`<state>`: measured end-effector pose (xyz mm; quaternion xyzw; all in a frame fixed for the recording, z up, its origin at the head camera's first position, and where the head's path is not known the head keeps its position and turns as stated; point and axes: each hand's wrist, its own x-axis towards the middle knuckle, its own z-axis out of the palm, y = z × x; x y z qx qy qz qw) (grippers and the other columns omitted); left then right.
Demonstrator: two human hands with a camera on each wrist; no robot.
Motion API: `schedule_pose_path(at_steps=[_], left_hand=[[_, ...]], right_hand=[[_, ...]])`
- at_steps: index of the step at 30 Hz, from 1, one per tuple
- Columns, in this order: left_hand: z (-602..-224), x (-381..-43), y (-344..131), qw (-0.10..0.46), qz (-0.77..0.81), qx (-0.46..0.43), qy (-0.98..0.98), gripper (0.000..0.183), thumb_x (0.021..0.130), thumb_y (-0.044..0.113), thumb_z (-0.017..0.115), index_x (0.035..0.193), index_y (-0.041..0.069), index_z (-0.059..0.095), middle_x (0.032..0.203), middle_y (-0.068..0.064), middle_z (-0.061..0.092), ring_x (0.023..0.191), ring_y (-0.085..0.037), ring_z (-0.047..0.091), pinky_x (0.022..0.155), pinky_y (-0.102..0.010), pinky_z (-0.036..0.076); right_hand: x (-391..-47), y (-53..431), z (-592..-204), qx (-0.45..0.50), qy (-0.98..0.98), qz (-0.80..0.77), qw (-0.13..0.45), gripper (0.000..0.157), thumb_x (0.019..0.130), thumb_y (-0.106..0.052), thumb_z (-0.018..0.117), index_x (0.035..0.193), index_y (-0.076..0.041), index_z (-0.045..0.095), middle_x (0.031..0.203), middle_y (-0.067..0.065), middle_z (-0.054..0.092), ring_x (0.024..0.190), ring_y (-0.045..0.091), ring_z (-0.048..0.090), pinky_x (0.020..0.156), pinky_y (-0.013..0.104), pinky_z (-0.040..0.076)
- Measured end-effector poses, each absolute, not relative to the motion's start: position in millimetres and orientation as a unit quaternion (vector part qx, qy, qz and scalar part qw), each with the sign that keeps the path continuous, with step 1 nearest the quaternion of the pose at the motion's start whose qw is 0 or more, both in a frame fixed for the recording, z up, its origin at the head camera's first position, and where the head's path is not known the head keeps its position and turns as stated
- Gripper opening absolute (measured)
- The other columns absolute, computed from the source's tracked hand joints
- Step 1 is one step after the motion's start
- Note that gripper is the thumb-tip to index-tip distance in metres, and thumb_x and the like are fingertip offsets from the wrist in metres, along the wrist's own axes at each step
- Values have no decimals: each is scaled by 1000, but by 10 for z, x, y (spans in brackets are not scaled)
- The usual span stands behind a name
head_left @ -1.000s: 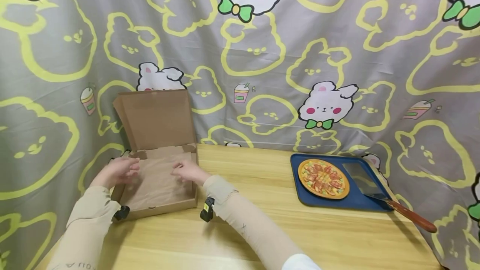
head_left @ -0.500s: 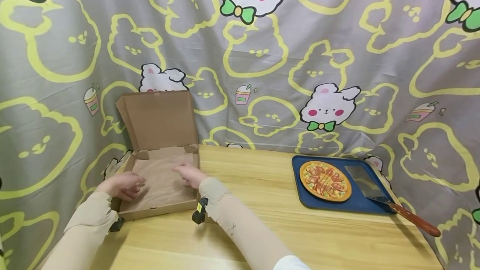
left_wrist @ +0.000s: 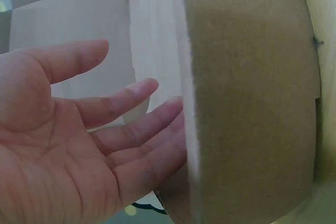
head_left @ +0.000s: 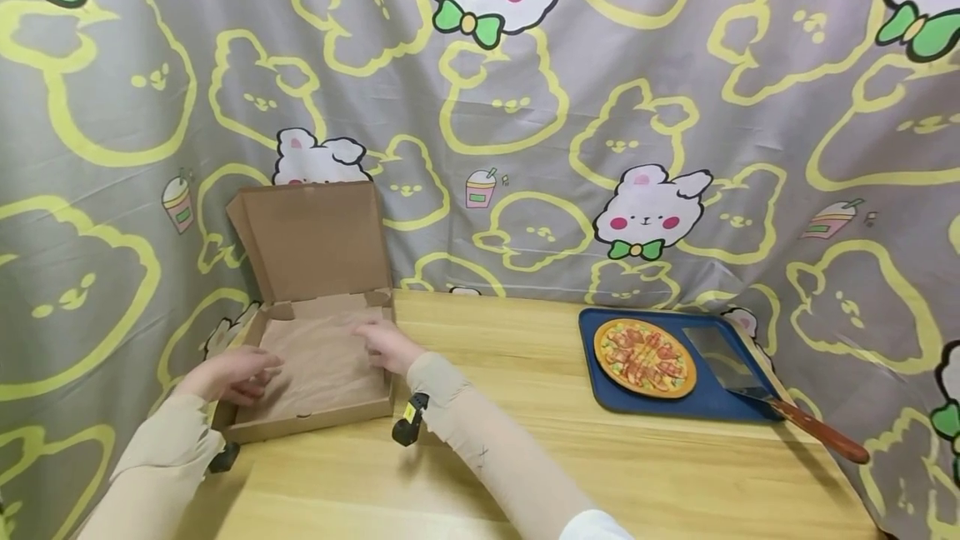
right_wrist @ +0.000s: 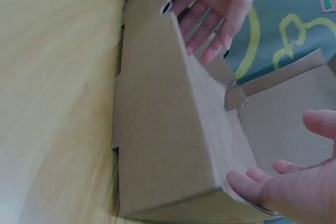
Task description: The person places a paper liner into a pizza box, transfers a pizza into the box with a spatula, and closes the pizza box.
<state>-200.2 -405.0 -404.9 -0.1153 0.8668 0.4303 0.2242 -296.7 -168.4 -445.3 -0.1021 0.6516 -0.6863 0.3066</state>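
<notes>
One plain brown cardboard box (head_left: 322, 240), lid raised, left on the wooden table (head_left: 480, 340).
We list, left to right: one left hand (head_left: 228, 375), fingers loosely spread, at the box's left side; one creased paper sheet (head_left: 315, 357), lining it; one right hand (head_left: 386, 347), fingers relaxed and apart, by the right wall, beige sleeve (head_left: 498, 461) marked "X"; one blue tray (head_left: 708, 404), bearing one round pizza (head_left: 645, 358) and one wooden-handled spatula (head_left: 795, 415).

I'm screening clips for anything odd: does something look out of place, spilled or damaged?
The wooden-handled metal spatula lies askew, its handle jutting past the blue rectangular tray. No spill shows; the open brown cardboard box looks undamaged.
</notes>
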Motion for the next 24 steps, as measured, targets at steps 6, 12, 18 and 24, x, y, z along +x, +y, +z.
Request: schedule_pose_path(at_steps=[6,12,18,24], left_hand=[[-4019,-1939,-4054,188,459,-105,862,55,103,27,37,135,-16,26,119,-29,49,90,-17,62,78,-40,55],[-3998,-1946,-3968,164,483,-72,857,63,105,31,36,143,-17,17,136,-38,41,106,-21,61,86,-42,53],[-3935,-1948,-3751,129,505,-53,851,71,104,43,40,148,-9,20,144,-33,40,117,-26,60,92,-43,53],[-3873,-1971,-3497,85,520,-23,850,67,103,42,43,147,-6,28,145,-30,43,120,-28,60,88,-37,56]], right_hand=[[-2935,-1526,-4360,-105,623,-715,298,40,96,-13,54,132,3,47,141,27,45,133,42,43,112,52,37],[-2883,-1351,-4248,-129,630,-712,280,44,98,-16,54,137,2,44,140,24,50,131,39,47,112,52,37],[-2828,-1114,-4137,-139,637,-715,254,47,98,-16,55,140,0,43,137,22,52,126,39,52,110,55,39],[-2772,-799,-4093,-152,652,-718,191,48,99,-20,52,142,-2,40,137,25,50,126,40,52,106,53,44]])
